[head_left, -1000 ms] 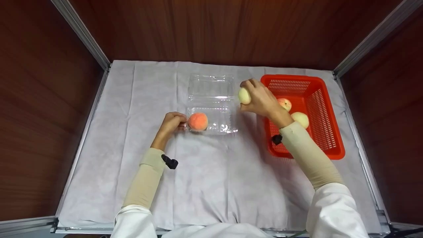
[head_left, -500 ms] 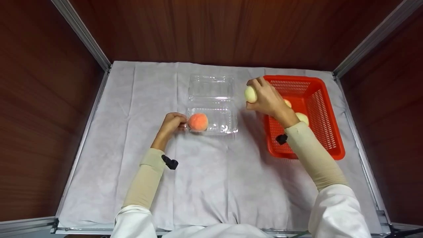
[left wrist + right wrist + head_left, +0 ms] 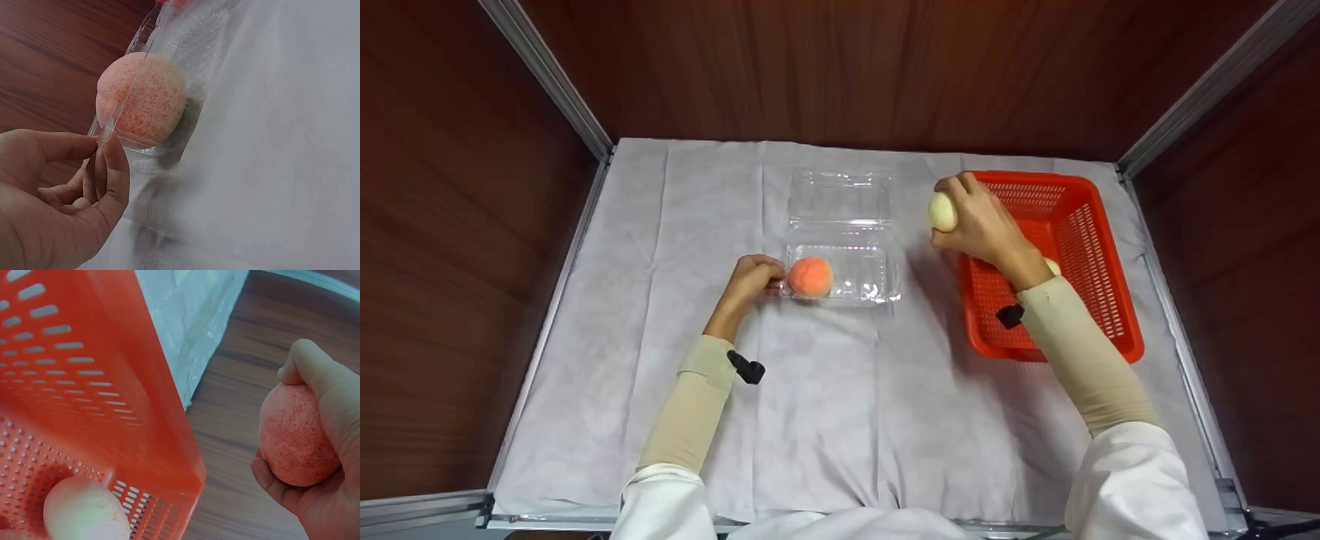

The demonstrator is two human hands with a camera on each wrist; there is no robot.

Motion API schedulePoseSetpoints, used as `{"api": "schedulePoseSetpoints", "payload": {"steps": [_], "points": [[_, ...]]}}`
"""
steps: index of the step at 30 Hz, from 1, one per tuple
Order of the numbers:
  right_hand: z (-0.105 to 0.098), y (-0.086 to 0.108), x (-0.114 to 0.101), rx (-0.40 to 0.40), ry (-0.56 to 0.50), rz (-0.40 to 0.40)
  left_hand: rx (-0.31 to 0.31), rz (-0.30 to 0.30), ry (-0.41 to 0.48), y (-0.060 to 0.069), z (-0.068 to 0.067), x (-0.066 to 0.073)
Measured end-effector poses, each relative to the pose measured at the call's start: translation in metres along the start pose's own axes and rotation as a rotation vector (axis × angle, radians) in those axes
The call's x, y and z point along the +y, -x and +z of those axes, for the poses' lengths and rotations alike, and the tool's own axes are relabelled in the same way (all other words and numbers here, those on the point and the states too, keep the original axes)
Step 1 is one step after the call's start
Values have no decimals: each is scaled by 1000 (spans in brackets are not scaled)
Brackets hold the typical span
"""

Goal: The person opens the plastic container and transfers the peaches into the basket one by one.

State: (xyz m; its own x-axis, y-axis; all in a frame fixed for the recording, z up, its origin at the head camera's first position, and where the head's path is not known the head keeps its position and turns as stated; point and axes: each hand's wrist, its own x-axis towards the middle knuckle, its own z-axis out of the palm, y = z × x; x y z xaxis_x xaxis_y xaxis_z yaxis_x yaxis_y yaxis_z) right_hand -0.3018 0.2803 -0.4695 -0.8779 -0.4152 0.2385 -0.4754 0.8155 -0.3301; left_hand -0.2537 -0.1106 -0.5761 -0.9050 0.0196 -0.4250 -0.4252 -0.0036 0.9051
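Between the thumb and fingers of my left hand (image 3: 750, 281) is the left edge of a clear plastic box (image 3: 855, 276), whose lid lies open behind it. A pink-orange peach (image 3: 811, 277) sits at the left end of the box. The left wrist view shows the fingertips pinching a clear tab (image 3: 107, 132) beside that peach (image 3: 140, 98). My right hand (image 3: 979, 225) grips another peach (image 3: 943, 212), pale on the side seen from the head and pink in the right wrist view (image 3: 297, 434). It is held at the left rim of the red basket.
The red basket (image 3: 1117, 300) stands at the right of the cloth-covered table (image 3: 825, 420). Inside it a pale peach (image 3: 84, 512) shows in the right wrist view, with part of another at the image edge. Brown wooden panels (image 3: 840, 67) enclose the back and sides.
My right hand has moved to the right with its peach, from beside the clear box to the basket's left rim, and now covers more of the basket. The left hand has stayed in place.
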Motion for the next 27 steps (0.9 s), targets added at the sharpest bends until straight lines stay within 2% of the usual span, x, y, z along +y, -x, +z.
{"api": "schedulePoseSetpoints", "payload": {"steps": [10, 27], "points": [[-5, 3, 8, 7, -26, 71, 4, 3, -21, 0, -1, 1], [-20, 7, 26, 54, -63, 114, -14, 4, -8, -1, -1, 1]]}}
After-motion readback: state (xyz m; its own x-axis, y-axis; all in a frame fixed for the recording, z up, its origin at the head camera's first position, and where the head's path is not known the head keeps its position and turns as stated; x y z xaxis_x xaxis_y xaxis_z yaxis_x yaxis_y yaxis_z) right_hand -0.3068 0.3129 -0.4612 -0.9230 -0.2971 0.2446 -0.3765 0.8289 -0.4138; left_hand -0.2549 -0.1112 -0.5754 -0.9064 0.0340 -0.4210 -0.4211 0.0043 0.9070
